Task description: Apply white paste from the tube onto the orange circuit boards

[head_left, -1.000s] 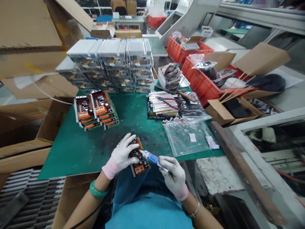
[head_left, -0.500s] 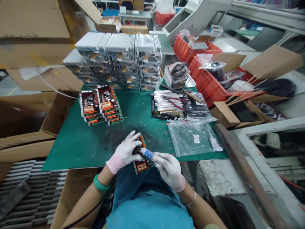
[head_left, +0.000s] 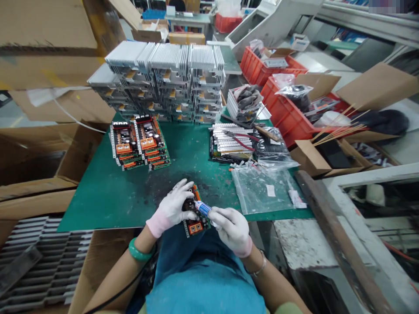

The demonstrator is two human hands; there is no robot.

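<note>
White-gloved, my left hand (head_left: 173, 203) grips a circuit board (head_left: 195, 228) with orange connector blocks at the table's near edge. Its thumb and fingers lie on the board, covering part of it. In my right hand (head_left: 231, 229), also gloved, is a blue and white tube (head_left: 203, 208). The tube slants down to the left, its tip at the middle of the board; whether it touches is too small to tell. Two stacks of similar boards (head_left: 149, 141) lie farther back on the left of the green table (head_left: 98, 196).
Silvery finned heat-sink housings (head_left: 170, 83) are piled at the back. To the right lie metal strips (head_left: 231, 139), red-handled pliers (head_left: 240, 139) and a clear plastic bag (head_left: 258, 192). Red crates (head_left: 284, 113) stand beyond, and cardboard boxes (head_left: 36, 161) flank the left side.
The view has shifted very slightly. Both hands, the board and the tube keep nearly the same positions, with the tube still over the board.
</note>
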